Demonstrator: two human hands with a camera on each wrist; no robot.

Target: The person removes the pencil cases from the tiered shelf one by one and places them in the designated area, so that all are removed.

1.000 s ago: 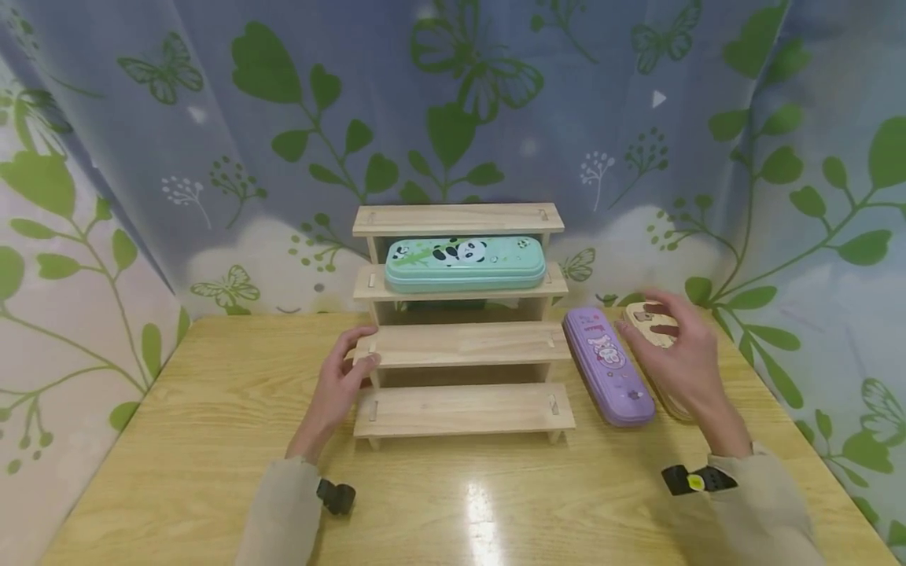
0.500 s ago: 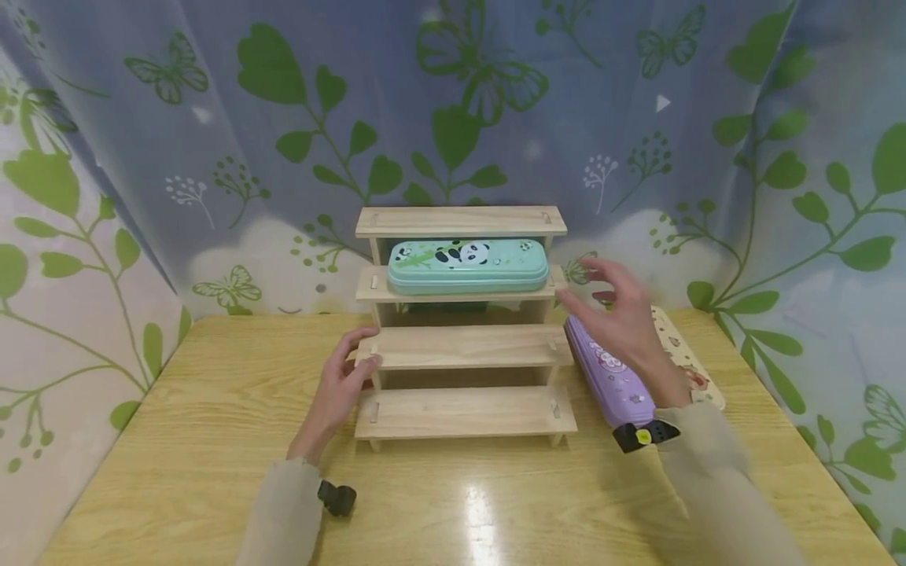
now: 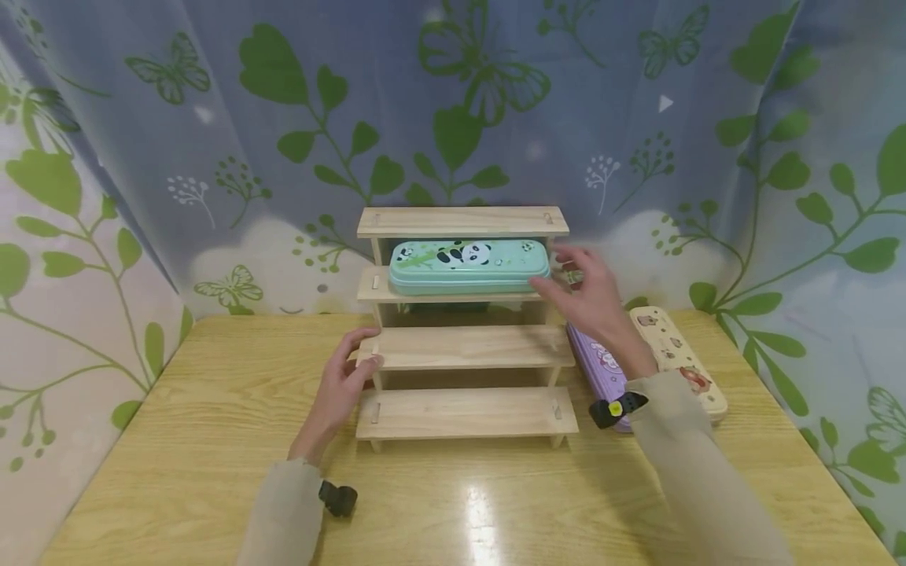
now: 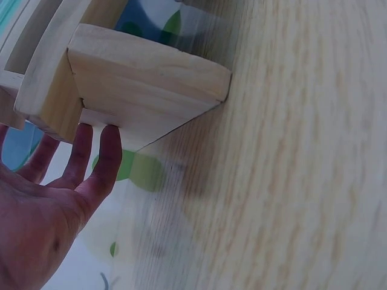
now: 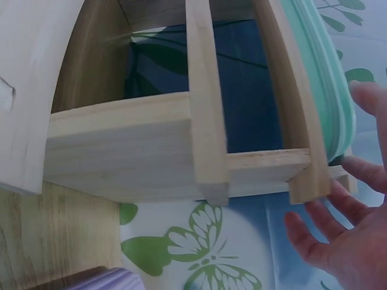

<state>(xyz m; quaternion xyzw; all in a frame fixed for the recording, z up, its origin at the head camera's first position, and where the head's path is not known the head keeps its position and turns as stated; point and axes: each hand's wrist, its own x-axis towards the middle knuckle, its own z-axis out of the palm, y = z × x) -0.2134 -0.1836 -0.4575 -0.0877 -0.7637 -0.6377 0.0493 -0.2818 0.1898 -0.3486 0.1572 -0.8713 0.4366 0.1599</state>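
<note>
A four-step wooden rack stands on the table. On its second step from the top lies a mint-green pencil case with a panda print. My left hand holds the left end of a lower step, its thumb over the front edge and fingers along the side; in the left wrist view, fingertips rest against the side panel. At the pencil case's right end is my right hand, thumb at the front corner and fingers spread behind. The right wrist view shows its thumb right beside the case's zipped edge.
A purple pencil case lies right of the rack, partly hidden under the right forearm. Beside it lies a cream pencil case with small bear prints. A leaf-and-butterfly patterned cloth hangs behind the table.
My right hand has moved left from over the cream pencil case to the green case's right end. The left hand has stayed on the rack.
</note>
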